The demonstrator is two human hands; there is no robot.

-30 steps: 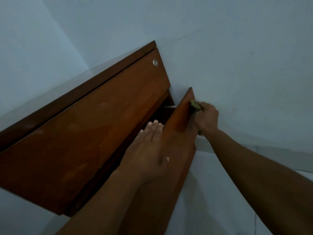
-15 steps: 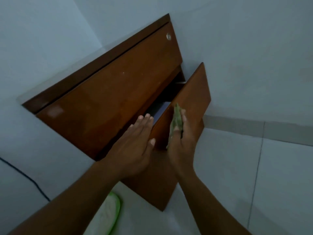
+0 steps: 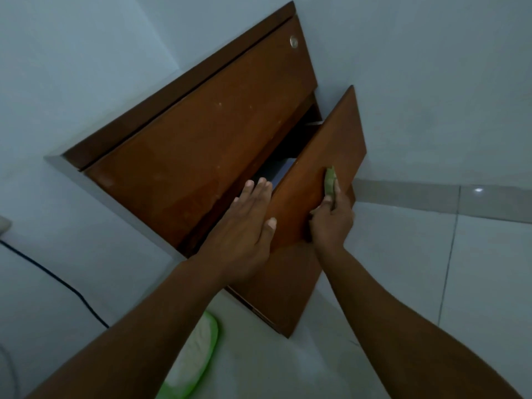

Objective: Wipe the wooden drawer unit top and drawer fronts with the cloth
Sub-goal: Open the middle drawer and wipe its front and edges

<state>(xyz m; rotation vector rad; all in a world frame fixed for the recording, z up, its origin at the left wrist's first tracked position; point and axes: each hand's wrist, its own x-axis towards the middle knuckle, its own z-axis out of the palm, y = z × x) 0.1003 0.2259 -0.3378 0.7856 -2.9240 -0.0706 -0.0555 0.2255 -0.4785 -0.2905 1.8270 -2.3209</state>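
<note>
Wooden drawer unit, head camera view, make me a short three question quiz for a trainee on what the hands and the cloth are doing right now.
1. True or false: the middle drawer is pulled out from the drawer unit.
2. Which hand presses the green cloth to the drawer front? A) left hand B) right hand C) neither
3. Fill in: the left hand lies flat with fingers reaching over the drawer's ____ edge.

Key
1. True. A dark gap shows behind its front.
2. B. The right hand holds the cloth against the wood.
3. Top. The palm is open and holds nothing.
</note>
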